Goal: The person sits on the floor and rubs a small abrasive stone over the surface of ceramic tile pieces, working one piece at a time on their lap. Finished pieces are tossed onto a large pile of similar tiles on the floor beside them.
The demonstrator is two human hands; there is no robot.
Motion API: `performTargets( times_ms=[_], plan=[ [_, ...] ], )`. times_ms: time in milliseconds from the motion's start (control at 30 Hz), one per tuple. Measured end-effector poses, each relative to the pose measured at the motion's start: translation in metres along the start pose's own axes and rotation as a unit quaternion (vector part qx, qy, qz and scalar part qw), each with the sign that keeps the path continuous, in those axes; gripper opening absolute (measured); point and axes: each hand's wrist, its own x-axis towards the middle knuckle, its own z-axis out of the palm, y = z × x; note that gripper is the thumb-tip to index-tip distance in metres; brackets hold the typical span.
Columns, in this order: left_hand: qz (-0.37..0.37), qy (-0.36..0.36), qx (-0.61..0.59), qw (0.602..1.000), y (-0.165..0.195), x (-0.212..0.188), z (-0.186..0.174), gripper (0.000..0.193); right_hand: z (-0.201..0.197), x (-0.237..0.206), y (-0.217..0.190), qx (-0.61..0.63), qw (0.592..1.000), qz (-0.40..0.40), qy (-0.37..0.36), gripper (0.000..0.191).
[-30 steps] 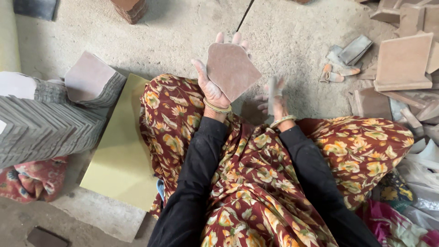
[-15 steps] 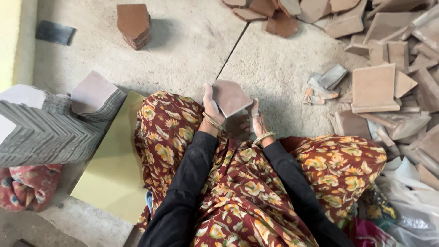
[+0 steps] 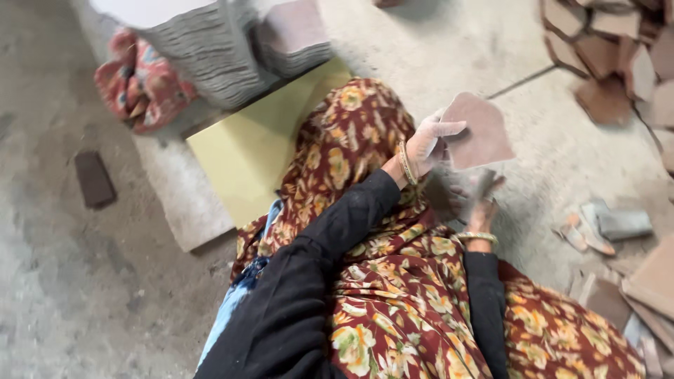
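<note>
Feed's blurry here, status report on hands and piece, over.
Left hand grips flat reddish-brown clay tile. Right hand blurred beneath it, grip unclear. Nothing blocking.

Blur, cut-offs, hidden bits

Our right hand [image 3: 479, 193] is smeared by motion blur under the brown tile [image 3: 479, 133], so we can't tell its grip or what it holds. Tile pile [image 3: 618, 63] is cut at top & right edges. Grey stack [image 3: 203, 49] is cropped at top. Our legs are hidden under floral cloth [image 3: 393, 281].

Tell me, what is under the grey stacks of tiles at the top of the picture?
The grey tile stacks sit on a pale yellow board, which rests on a grey stone slab. Whatever lies directly beneath the stacks is covered.
</note>
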Motion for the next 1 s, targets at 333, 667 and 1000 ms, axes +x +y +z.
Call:
performTargets(
  times_ms=[333, 667, 1000],
  plan=[
    [0.314, 0.238, -0.013, 0.919, 0.176, -0.046, -0.046, 0.058, -0.003, 0.003, 0.012, -0.042, 0.999, 0.017, -0.021, 0.099],
    [0.323, 0.359, -0.045, 0.874, 0.205, -0.037, -0.182, 0.074, -0.006, 0.004, 0.018, -0.064, 0.998, 0.013, -0.022, 0.108],
    [0.316, 0.435, 0.096, 0.838, 0.194, -0.042, -0.198, 0.065, -0.001, 0.012, 0.025, -0.004, 0.999, 0.041, -0.017, 0.062]
  ],
)
